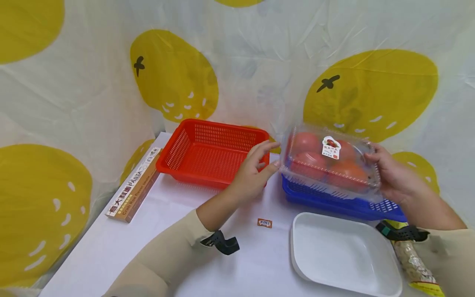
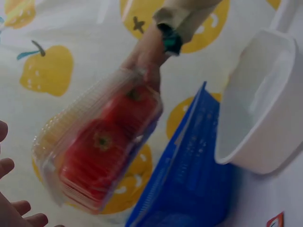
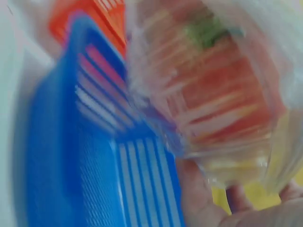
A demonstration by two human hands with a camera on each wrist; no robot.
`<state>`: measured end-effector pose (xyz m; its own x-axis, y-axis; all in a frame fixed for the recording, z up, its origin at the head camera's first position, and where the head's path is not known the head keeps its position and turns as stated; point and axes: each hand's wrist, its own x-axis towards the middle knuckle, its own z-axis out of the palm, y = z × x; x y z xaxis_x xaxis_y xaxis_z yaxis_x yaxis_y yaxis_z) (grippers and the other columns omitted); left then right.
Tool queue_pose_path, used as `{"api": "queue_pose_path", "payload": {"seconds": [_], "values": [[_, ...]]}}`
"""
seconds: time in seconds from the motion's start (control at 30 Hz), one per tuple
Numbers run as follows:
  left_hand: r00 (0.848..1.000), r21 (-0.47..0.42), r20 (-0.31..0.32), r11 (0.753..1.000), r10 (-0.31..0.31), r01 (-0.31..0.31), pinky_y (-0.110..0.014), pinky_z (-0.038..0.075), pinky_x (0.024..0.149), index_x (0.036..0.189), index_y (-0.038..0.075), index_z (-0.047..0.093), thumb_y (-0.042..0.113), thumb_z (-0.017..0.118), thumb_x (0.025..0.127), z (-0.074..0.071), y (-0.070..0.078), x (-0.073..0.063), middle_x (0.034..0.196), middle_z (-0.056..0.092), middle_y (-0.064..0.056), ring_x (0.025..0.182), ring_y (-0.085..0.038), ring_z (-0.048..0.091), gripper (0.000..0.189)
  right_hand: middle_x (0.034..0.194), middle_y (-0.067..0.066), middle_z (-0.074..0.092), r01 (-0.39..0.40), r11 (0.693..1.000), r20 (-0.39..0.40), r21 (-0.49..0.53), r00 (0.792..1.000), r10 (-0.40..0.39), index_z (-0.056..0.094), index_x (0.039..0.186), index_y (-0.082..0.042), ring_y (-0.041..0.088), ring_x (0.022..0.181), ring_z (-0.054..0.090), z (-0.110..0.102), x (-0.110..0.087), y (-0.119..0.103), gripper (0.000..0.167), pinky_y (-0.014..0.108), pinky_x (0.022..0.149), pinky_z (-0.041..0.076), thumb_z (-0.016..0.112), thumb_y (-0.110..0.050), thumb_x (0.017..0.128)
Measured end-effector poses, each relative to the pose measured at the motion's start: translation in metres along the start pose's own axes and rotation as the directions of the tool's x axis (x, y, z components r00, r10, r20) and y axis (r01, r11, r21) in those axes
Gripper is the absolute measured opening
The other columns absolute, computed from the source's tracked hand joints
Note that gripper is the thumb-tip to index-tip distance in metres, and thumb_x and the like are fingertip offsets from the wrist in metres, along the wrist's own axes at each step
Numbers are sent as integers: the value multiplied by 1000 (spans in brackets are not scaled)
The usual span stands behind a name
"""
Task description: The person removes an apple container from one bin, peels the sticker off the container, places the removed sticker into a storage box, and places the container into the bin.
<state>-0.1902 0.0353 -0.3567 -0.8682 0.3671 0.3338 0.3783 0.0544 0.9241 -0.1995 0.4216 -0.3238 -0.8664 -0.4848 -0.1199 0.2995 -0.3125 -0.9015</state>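
A clear plastic box of tomatoes (image 1: 330, 163) with a white label on its lid is held up above the blue basket (image 1: 334, 202). My right hand (image 1: 398, 177) grips the box by its right end, thumb on top. At the box's left end is my left hand (image 1: 252, 169), its fingers spread and pointing toward it, in front of the red basket (image 1: 211, 161). The left wrist view shows a gap between those fingers (image 2: 21, 208) and the box (image 2: 102, 142). In the right wrist view the box (image 3: 213, 104) is blurred, with right-hand fingers under its edge.
A white tub (image 1: 345, 251) stands in front of the blue basket. Beside it, partly under the right forearm, lies a yellow-ended bag (image 1: 413, 262). A small Fox's packet (image 1: 264, 223) lies mid-table. A pasta box (image 1: 135, 185) rests left of the red basket. Patterned cloth (image 1: 259, 74) hangs behind.
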Motion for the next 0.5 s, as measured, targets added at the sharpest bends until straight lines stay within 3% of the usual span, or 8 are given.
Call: {"api": "queue_pose_path", "payload": {"seconds": [0.13,0.2,0.33,0.5], "values": [[997,-62,12,995,-75,76,-47,49,114,156,21,53,24,62,109,-22,7,2,162,41,0,150,-24,40,48,126,-5,63,-68,993,-224,-94,974,45,32,146,-39,20,104,71,36,-1,15,37,39,82,65,43,-21,115],[993,-52,10,991,-122,122,-47,52,111,155,26,54,28,64,108,-33,9,1,161,44,3,150,-24,41,48,132,-6,56,-99,991,-284,-94,956,69,30,151,-42,20,107,69,53,1,23,45,40,84,64,49,-23,114],[982,-21,2,982,-190,190,-54,50,112,151,32,56,32,67,107,-58,9,-7,159,46,6,152,-24,40,45,145,-5,38,-152,983,-335,-101,936,111,24,157,-50,19,115,63,90,7,41,56,39,90,62,54,-30,113],[971,14,-15,971,-240,240,-61,44,115,151,34,55,31,67,106,-91,7,-28,159,47,6,153,-23,37,46,154,-2,30,-158,973,-344,-170,935,92,27,157,-49,26,131,46,133,19,65,53,38,96,60,52,-30,114]]}}
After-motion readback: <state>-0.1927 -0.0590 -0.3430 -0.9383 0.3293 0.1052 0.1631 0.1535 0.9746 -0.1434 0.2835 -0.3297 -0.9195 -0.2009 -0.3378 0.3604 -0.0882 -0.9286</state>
